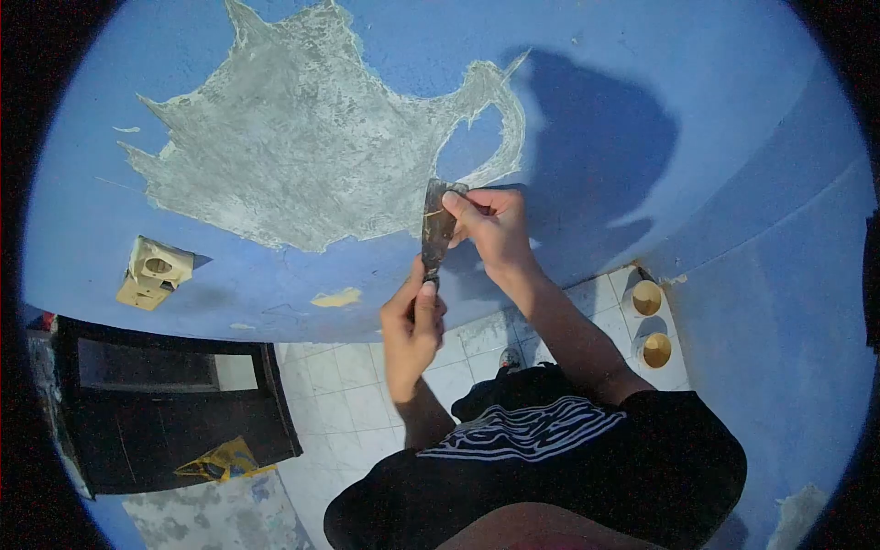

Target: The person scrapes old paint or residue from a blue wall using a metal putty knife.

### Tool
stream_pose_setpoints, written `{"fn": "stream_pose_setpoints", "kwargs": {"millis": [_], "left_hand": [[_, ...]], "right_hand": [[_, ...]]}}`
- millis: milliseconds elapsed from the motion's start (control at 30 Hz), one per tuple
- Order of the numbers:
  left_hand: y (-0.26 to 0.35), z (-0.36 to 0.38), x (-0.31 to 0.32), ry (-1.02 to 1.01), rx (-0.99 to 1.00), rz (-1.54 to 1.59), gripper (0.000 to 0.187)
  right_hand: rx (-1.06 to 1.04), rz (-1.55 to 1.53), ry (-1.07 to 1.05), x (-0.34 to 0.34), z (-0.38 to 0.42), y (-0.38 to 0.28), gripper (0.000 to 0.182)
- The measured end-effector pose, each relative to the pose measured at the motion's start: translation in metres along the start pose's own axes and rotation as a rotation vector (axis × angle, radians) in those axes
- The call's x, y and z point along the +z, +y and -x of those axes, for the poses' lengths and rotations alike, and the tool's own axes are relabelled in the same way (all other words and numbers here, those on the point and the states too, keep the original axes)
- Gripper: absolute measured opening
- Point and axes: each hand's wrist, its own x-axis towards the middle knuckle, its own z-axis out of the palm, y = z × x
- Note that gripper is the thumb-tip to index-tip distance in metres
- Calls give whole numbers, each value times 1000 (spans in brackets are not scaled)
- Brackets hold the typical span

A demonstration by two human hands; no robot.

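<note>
A putty knife (437, 229) with a dark, stained blade is held upright in front of the blue wall. My left hand (411, 335) is closed around its handle from below. The thumb of my right hand (498, 229) presses on the blade near its top edge, with the other fingers bent beside and behind it. Behind the blade spreads a large grey plaster patch (293, 128) with ragged edges. A curved arm of the patch loops around a bit of blue paint just above my right hand.
A cream electrical socket (158, 266) hangs loose from the wall at left. Below it stands a dark cabinet (174, 417) with a yellow item (225, 461) on it. Two round containers (656, 350) sit on the white tile floor (335, 390) by the right corner.
</note>
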Motion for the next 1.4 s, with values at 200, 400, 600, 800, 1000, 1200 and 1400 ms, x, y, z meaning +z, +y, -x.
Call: {"fn": "stream_pose_setpoints", "kwargs": {"millis": [200, 400, 600, 800, 1000, 1200, 1400], "left_hand": [[6, -4, 3, 40, -16, -8, 39], [14, -4, -4, -25, -16, -114, 38], [1, -5, 20, 54, -102, 192, 41], [20, 1, -4, -6, 24, -113, 39], [-28, -4, 38, -29, 58, 374, 44], [-29, -1, 34, 5, 107, 301, 43], [-23, 0, 32, 35, 94, 115, 42]], "right_hand": [[-81, 116, -34, 0, 0, -3, 32], [-66, 87, 12, 6, 3, -5, 32], [-134, 408, 42, 2, 4, -16, 35], [-47, 68, -1, 4, 5, -2, 33], [-118, 530, 55, -5, 1, -18, 31], [-192, 358, 36, -4, 3, -8, 29], [-242, 277, 77, 0, 3, 0, 35]]}}
